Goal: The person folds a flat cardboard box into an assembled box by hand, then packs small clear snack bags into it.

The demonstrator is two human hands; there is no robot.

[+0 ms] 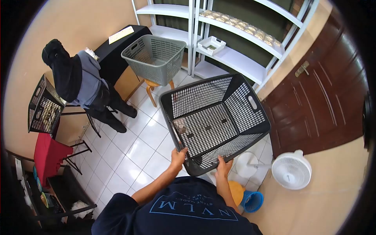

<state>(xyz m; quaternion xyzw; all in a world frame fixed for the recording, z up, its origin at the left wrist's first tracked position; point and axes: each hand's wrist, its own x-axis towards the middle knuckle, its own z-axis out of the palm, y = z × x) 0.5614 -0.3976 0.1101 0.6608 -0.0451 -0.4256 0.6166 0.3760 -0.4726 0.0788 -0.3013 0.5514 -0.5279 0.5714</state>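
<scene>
A large black plastic basket with lattice walls is held out in front of me, tilted so that its inside faces me. My left hand grips its rim at the near left corner. Further right along the near rim, my right hand is closed on the edge, thumb on top. Inside, a small pale brownish patch shows at the left of the bottom. Beyond the basket, a grey basket stands on a wooden stool.
A person stands at the left by a black-covered table, near another black basket. White shelves hold packets and a small white basket. A brown door, a white fan and a blue bin are at right.
</scene>
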